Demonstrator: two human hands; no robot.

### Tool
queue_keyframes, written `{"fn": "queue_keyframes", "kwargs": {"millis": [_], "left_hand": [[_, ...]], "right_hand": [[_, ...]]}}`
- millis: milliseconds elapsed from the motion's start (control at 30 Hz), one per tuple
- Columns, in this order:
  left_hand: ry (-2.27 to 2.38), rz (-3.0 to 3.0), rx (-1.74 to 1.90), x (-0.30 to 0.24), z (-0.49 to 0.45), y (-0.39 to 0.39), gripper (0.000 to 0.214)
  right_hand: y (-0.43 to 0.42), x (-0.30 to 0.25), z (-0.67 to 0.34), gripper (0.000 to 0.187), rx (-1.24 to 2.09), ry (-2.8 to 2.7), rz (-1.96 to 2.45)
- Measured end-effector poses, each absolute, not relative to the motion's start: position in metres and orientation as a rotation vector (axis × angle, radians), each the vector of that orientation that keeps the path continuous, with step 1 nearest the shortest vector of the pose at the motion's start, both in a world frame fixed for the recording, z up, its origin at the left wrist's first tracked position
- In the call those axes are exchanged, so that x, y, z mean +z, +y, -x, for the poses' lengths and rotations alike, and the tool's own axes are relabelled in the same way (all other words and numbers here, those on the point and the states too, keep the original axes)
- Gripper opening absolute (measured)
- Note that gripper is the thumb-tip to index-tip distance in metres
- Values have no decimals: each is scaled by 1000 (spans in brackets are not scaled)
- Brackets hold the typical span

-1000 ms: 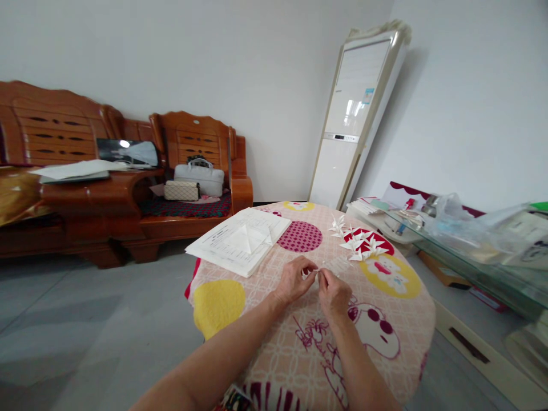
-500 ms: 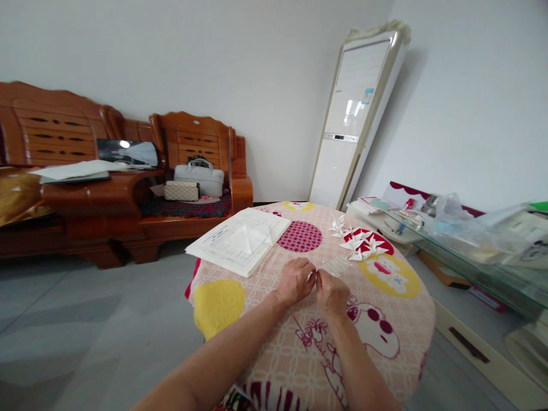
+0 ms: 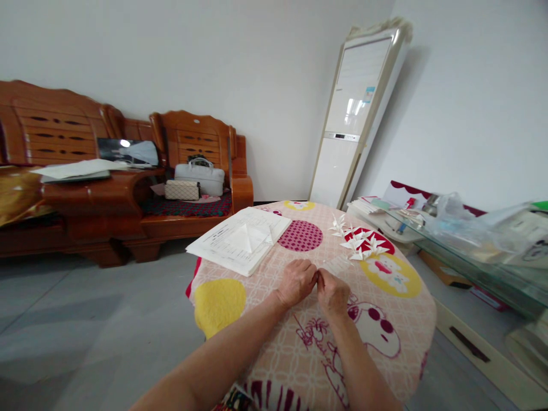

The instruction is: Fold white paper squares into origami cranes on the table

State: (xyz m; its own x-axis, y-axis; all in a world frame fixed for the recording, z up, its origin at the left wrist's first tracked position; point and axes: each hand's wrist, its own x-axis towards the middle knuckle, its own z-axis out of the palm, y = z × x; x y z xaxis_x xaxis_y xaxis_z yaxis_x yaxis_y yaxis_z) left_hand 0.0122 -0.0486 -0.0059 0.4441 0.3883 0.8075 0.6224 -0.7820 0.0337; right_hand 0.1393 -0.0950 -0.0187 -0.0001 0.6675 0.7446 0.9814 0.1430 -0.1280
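Note:
Over the middle of the round table, my left hand and my right hand meet at the fingertips, both closed. Between them they pinch a small piece of white paper, which my fingers now hide almost wholly. Just beyond my right hand lies a clear, see-through piece, perhaps plastic. Several folded white paper cranes sit in a group further back on the right. To the left of my hands rests a stack of printed sheets, with loose white paper squares on top, creased.
A patterned pink cloth covers the table. On the right stands a glass-topped cabinet loaded with plastic bags and papers. Behind are a tall air conditioner and a wooden sofa with a grey handbag on it.
My fingers have closed in slightly, and the white bit seen between them before is now hidden. Both hands stay in nearly the same place.

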Motion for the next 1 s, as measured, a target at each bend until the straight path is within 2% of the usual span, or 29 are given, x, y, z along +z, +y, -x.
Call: {"fn": "queue_keyframes", "kwargs": {"millis": [133,267,833,933,1000], "left_hand": [[-844,2442,-1265,-5,-11,-49,21],[-807,2446,-1290,-6,-12,-49,21],[-791,2556,-1181,-6,-16,-56,26],[-824,2618,-1267,-4,-16,-56,22],[-918,2667,-1447,-2,-15,-55,14]], "right_hand": [[-93,-25,-143,21,-536,-1727,1636],[-90,-31,-146,35,-510,-1704,1665],[-88,-32,-151,32,-436,-1651,1622],[-88,-33,-152,33,-432,-1633,1611],[-87,-33,-153,33,-437,-1613,1603]]}}
